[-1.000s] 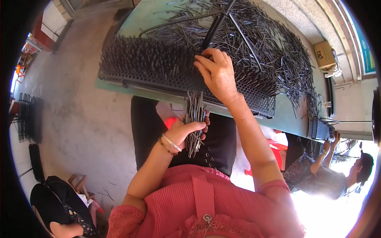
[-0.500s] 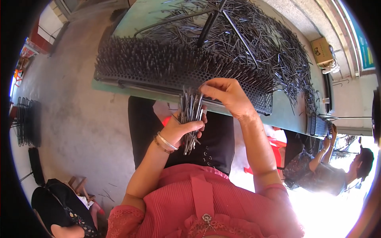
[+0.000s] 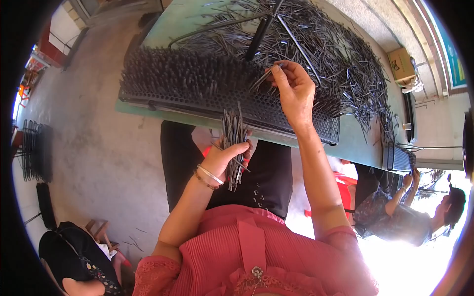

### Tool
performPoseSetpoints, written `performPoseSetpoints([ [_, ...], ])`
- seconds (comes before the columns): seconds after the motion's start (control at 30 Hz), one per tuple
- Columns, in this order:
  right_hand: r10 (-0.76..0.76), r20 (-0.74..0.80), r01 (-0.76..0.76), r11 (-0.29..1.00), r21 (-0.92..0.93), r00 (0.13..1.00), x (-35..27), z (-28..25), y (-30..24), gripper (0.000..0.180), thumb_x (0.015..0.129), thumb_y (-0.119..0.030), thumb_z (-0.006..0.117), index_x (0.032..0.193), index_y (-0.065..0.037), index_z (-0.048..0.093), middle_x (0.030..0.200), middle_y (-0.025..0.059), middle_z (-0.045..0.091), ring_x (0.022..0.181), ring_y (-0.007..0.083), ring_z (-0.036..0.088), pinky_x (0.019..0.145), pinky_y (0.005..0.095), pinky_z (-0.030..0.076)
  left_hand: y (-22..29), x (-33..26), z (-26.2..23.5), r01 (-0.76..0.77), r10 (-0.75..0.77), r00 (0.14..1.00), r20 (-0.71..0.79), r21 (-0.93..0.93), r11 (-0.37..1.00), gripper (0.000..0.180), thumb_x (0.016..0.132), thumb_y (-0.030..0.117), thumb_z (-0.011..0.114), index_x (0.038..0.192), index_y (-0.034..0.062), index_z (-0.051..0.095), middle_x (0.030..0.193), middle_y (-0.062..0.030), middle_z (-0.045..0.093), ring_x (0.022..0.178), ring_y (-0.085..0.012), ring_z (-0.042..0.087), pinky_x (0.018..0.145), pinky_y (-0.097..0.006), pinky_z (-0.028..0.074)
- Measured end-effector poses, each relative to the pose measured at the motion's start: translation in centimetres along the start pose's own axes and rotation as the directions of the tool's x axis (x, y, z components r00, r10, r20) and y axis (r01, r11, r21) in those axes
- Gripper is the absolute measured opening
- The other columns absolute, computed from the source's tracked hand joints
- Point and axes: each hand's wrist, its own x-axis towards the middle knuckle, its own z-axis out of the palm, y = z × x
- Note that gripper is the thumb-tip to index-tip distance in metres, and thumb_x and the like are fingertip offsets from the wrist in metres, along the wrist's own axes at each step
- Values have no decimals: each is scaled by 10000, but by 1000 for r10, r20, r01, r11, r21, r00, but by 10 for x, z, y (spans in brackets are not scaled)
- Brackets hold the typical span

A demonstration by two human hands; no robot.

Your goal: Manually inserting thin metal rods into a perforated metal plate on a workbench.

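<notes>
In my left hand (image 3: 228,157), which is closed, a bundle of thin dark metal strips (image 3: 233,133) stands roughly upright over my lap. My right hand (image 3: 295,91) reaches over a black perforated rack (image 3: 197,106) and pinches one or more thin strips (image 3: 260,79) between thumb and fingers. Many dark strips (image 3: 173,69) stand packed in the rack's holes, mostly along its left and back. Bare holes show along its front edge. The lower ends of the pinched strips are hard to make out against the rack.
A heap of loose strips (image 3: 335,59) covers the green table (image 3: 185,17) behind the rack. A black metal frame (image 3: 261,34) rises there. At the far right a co-worker (image 3: 400,212) handles another rack (image 3: 398,157). A cardboard box (image 3: 401,65) sits by the wall.
My right hand has moved from the top of the bundle up and forward over the rack, carrying strips in its fingers. My left hand keeps its hold on the bundle, nearly still.
</notes>
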Motion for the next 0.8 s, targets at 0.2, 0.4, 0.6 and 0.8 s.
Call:
performPoseSetpoints([
  [0.2,-103,-25,99,986,-133,994,3,5,14,189,895,-98,613,1016,46,595,868,95,684,760,92,635,679,221,488,5,-3,1,15,-14,999,-33,12,1000,313,844,139,657,1137,59,581,850,-18,626,725,-106,594,606,-239,478],
  [0.4,-107,-128,81,977,-198,986,-3,10,16,184,877,-107,634,979,45,609,792,102,685,697,112,650,635,233,490,5,-3,1,10,-10,1000,-29,24,1000,309,836,142,665,1120,58,579,842,-20,622,720,-108,594,605,-248,478],
  [0.6,-169,-162,111,942,-316,972,-14,13,10,180,849,-100,663,965,28,614,765,102,684,672,112,653,620,241,494,4,-4,0,0,3,999,-42,53,999,300,835,146,666,1108,54,581,825,-19,623,713,-111,596,607,-250,478],
  [0.8,-358,4,321,833,-450,934,-18,19,4,182,817,-56,686,971,2,607,804,121,685,703,173,682,656,276,527,0,-2,0,-6,9,998,-57,56,998,285,833,141,669,1090,46,590,834,-23,630,698,-116,599,605,-246,476],
])
